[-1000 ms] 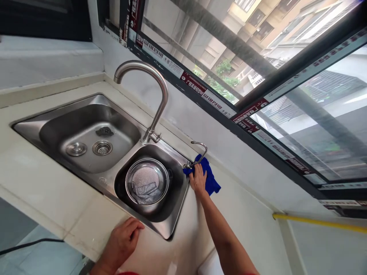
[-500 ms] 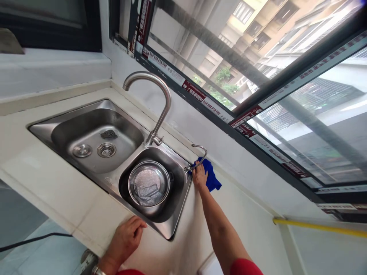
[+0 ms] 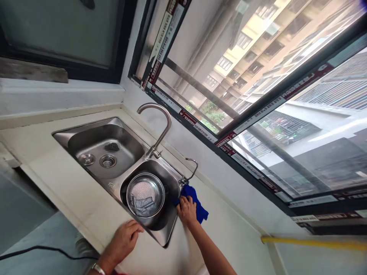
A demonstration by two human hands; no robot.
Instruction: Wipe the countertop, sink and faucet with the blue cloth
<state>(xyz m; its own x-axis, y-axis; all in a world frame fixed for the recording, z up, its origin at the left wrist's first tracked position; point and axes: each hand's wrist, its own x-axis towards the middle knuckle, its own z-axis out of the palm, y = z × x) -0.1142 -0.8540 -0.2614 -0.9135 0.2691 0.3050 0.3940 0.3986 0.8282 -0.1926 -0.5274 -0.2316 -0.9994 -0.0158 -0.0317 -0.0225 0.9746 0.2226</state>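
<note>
One black cable (image 3: 37,247) snakes along at the far left, down past the front edge of a pale counter (image 3: 51,160). Next over is a steel double sink (image 3: 64,136), and its left basin (image 3: 86,133) has a round metal plug (image 3: 86,159) sitting beside the drain (image 3: 107,161), plus some flat dark thing (image 3: 112,146) just behind, too small to make out. Then comes the left hand (image 3: 126,238), silver band (image 3: 99,269) on the wrist, resting at the counter's front edge near the sink rim with its fingers loosely curled; honestly can't tell if they close on anything. Right basin (image 3: 162,173) holds a round metal bowl (image 3: 149,187) with a dotted-looking bottom and a crinkly grey thing (image 3: 143,207) in it. Big curved faucet (image 3: 169,124) stands behind, between the basins. Further right, a skinny little faucet (image 3: 182,181) sits at the corner, and the blue cloth (image 3: 197,204) lies bunched right by its base, across the sink's right rim and onto the counter. Right hand (image 3: 187,210) is on that cloth, fingers bent and a bit apart; can't tell whether they're pinching it or just pressing. Way off right, a yellow pipe (image 3: 309,243) runs along the wall.
</note>
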